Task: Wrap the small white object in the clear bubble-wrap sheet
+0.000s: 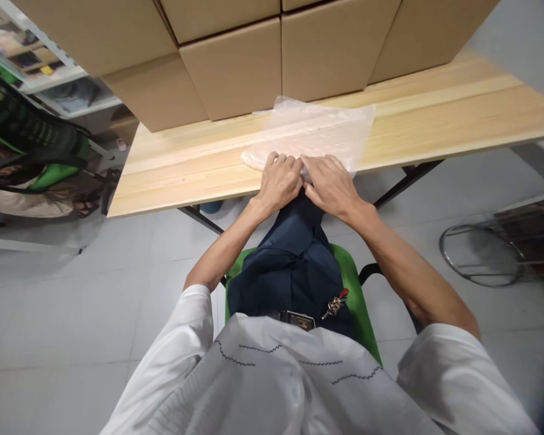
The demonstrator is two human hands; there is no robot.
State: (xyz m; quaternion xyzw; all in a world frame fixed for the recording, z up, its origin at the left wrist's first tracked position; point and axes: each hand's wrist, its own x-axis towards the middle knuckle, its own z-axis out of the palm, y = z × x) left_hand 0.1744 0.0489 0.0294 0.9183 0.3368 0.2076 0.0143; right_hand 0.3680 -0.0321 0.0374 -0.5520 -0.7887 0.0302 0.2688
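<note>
A thin, see-through plastic sheet or bag lies across the front part of the wooden table. My left hand has its fingers curled onto the near edge of the plastic. Close beside it, almost touching, my right hand grips the same edge, and a bunched bit of plastic shows between the two hands. Both hands are at the table's front edge, above my dark trousers. The fingertips are partly hidden in the plastic.
Large cardboard boxes stand side by side and stacked along the back of the wooden table. A green and black chair and shelves are at the left. A round metal stool frame stands on the floor at the right.
</note>
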